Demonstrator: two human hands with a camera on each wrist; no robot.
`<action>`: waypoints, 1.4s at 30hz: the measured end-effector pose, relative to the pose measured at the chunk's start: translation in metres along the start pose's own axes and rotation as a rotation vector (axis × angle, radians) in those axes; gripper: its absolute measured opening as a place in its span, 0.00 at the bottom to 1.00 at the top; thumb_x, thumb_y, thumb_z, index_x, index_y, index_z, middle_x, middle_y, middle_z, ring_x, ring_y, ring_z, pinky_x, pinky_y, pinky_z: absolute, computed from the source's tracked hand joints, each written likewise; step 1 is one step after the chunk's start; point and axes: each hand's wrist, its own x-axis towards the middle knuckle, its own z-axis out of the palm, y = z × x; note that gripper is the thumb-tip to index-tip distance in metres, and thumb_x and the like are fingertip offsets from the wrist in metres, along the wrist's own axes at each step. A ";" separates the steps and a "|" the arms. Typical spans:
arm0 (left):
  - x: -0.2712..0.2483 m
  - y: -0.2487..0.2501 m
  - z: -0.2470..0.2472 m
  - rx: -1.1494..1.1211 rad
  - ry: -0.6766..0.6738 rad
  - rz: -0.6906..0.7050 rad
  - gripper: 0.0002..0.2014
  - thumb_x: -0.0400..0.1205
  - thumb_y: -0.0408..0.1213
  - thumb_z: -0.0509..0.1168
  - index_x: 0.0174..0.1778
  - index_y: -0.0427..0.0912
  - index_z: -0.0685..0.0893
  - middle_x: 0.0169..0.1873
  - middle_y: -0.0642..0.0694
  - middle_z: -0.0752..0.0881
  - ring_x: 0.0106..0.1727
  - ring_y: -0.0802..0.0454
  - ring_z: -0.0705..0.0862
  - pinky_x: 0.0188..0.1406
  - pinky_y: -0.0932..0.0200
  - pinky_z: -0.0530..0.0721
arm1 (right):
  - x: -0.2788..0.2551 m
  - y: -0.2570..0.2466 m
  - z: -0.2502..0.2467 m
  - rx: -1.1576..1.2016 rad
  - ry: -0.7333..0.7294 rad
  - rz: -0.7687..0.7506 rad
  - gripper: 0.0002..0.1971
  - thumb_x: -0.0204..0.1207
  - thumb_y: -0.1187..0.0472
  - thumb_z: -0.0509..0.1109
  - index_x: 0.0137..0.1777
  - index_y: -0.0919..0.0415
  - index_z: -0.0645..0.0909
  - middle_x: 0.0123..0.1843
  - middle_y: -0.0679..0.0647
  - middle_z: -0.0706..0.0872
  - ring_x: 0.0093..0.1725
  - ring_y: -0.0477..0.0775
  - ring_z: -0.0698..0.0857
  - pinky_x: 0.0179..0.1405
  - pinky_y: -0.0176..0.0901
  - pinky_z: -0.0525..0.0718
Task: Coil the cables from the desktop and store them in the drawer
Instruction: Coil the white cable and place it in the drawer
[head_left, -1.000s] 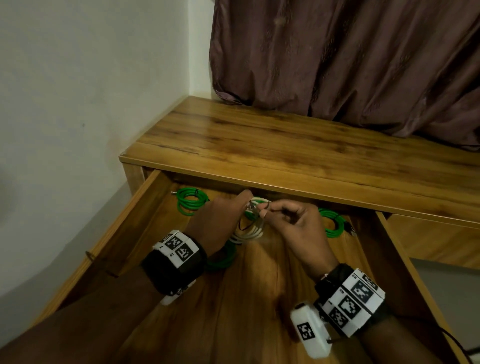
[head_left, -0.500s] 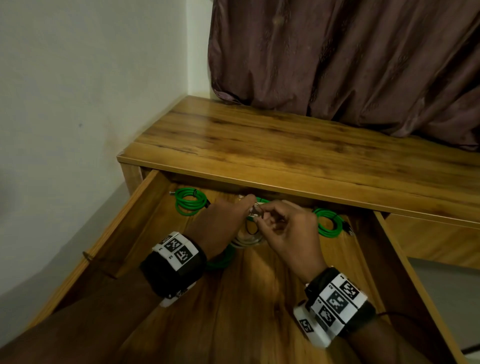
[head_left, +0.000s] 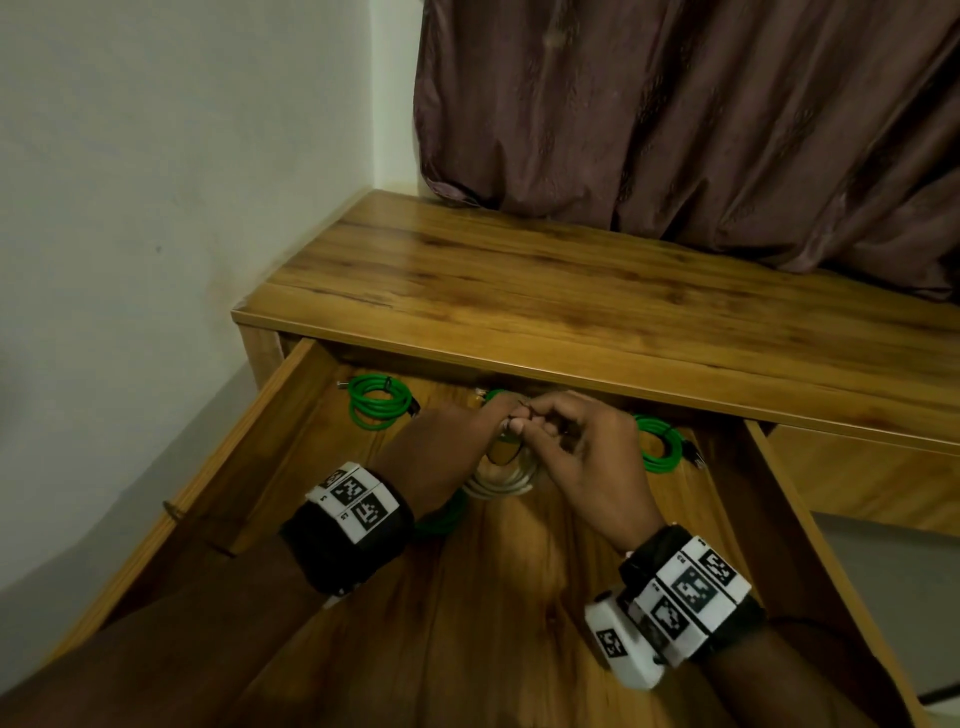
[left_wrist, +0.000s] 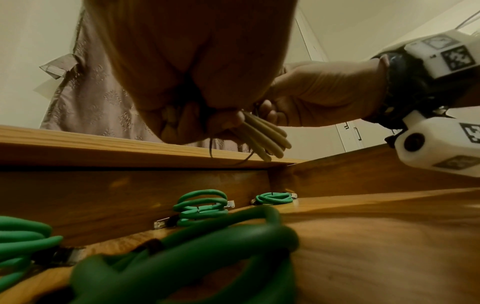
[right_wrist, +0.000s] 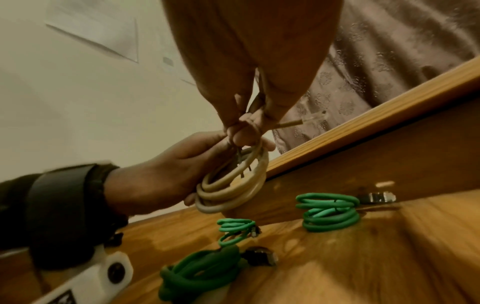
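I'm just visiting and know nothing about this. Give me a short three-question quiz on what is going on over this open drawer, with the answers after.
1. True or false: the white cable coil is lying loose on the drawer floor.
2. Which hand grips the coil's loops? A) left hand B) right hand C) neither
3. Fill in: the coiled cables already lying in the drawer are ____ in colour.

Key
1. False. It is held up above the floor.
2. A. The left hand's fingers curl round the loops, while the right hand pinches a thin dark tie at the top of the coil.
3. Green.
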 end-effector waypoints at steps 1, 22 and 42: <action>0.000 0.000 0.000 -0.034 0.003 -0.005 0.21 0.90 0.42 0.63 0.76 0.59 0.63 0.44 0.45 0.88 0.41 0.43 0.89 0.30 0.53 0.80 | 0.000 0.000 0.000 0.067 -0.001 0.046 0.05 0.78 0.58 0.82 0.52 0.54 0.93 0.42 0.47 0.92 0.41 0.47 0.90 0.41 0.42 0.88; 0.003 -0.009 0.005 -0.355 0.076 -0.119 0.15 0.95 0.50 0.48 0.73 0.62 0.73 0.47 0.47 0.90 0.44 0.46 0.90 0.40 0.40 0.89 | -0.009 -0.008 0.009 0.240 0.003 0.200 0.03 0.77 0.61 0.83 0.43 0.55 0.93 0.34 0.49 0.92 0.33 0.47 0.91 0.31 0.41 0.86; 0.001 -0.001 0.004 -0.316 0.036 -0.103 0.16 0.94 0.46 0.50 0.76 0.62 0.72 0.46 0.47 0.90 0.41 0.50 0.88 0.37 0.43 0.88 | -0.008 -0.004 0.010 0.058 0.009 0.217 0.04 0.75 0.51 0.84 0.40 0.46 0.94 0.36 0.41 0.92 0.38 0.42 0.92 0.40 0.58 0.91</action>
